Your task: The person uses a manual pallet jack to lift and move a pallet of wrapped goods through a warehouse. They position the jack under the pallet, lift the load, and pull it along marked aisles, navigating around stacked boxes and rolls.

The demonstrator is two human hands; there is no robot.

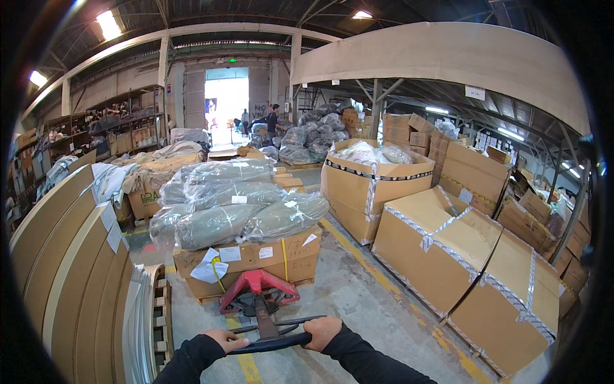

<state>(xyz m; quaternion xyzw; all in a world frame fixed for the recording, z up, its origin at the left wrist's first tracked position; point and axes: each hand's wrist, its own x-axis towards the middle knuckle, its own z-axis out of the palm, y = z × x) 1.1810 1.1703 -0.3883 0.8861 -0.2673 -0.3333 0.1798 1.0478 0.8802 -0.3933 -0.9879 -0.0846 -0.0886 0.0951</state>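
My left hand (225, 340) and my right hand (323, 331) grip opposite ends of the black loop handle (272, 344) of a pallet jack. Beyond the handle, the jack's red body (257, 281) stands against the near side of a loaded pallet. On that pallet sits a wide cardboard box (294, 256) with yellow straps, paper sheets and handwriting on its front. Several grey-green rolls in clear plastic (220, 224) are heaped on top. The jack's forks are hidden under the load.
Tall cardboard sheets (70, 269) lean close on the left, beside an upright wooden pallet (161, 313). Large taped boxes (435, 237) line the right, past a yellow floor line (377, 275). Wrapped bundles (313, 134) and a person (273, 123) are near a bright doorway (227, 105).
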